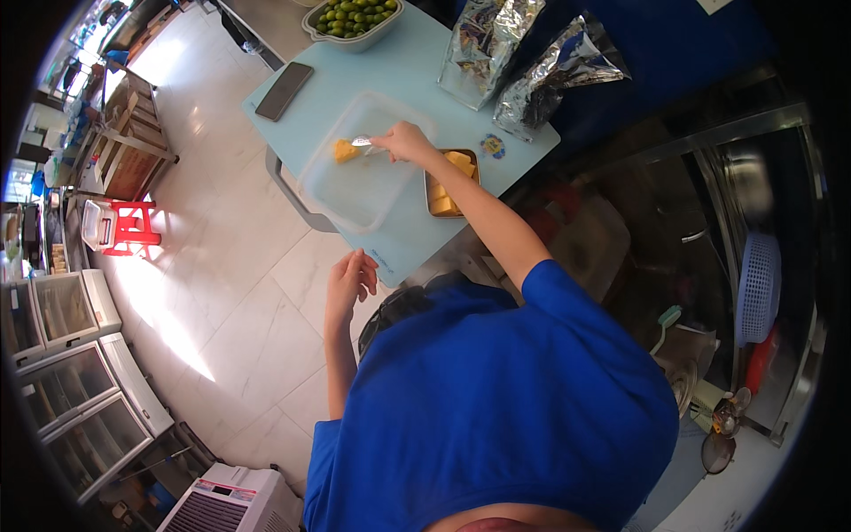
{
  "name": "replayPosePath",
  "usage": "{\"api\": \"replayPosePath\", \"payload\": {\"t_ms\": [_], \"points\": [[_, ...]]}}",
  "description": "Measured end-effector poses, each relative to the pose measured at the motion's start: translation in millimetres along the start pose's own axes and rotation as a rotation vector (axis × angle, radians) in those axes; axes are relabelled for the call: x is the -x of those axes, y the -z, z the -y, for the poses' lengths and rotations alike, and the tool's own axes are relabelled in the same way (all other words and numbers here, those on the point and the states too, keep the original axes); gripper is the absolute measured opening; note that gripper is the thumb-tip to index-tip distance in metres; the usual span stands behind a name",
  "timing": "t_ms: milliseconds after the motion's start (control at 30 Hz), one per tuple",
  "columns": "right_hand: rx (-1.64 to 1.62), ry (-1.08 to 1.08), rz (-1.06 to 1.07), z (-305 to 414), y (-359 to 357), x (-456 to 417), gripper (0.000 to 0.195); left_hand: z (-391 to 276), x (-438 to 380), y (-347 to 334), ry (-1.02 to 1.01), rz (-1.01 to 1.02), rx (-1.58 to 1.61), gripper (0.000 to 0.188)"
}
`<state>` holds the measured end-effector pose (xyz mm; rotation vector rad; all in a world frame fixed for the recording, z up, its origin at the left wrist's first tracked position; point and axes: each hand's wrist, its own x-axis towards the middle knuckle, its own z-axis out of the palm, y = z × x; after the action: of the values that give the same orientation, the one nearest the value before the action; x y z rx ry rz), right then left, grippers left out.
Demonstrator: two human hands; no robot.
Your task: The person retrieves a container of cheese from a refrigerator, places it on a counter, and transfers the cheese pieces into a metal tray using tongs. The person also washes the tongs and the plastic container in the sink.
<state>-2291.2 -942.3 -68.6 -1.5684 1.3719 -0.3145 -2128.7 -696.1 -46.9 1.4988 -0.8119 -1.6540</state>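
Observation:
My right hand grips a metal spoon over a shallow translucent plastic container. At the spoon's tip, a yellow-orange chunk of soft food lies in the container; I cannot tell whether the spoon touches it. Beneath my right forearm is a rectangular metal tin holding several yellow blocks, partly covered by the arm. My left hand is empty, its fingers loosely bent, beside the near corner of the pale blue tabletop.
A dark phone lies at the table's left edge. At the back sit a tub of small green fruits and two silver foil bags. A red stool stands on the tiled floor, left. A blue plastic basket is at right.

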Motion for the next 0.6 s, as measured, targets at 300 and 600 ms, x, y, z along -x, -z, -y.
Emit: {"api": "replayPosePath", "payload": {"t_ms": [300, 600], "points": [[-0.498, -0.094, 0.008, -8, -42, -26, 0.029, -1, -81, 19, -0.150, -0.420, -0.192, 0.088], [-0.439, 0.113, -0.139, -4, -55, -2, 0.030, 5, -80, 19, -0.157, -0.348, -0.021, 0.087]]}}
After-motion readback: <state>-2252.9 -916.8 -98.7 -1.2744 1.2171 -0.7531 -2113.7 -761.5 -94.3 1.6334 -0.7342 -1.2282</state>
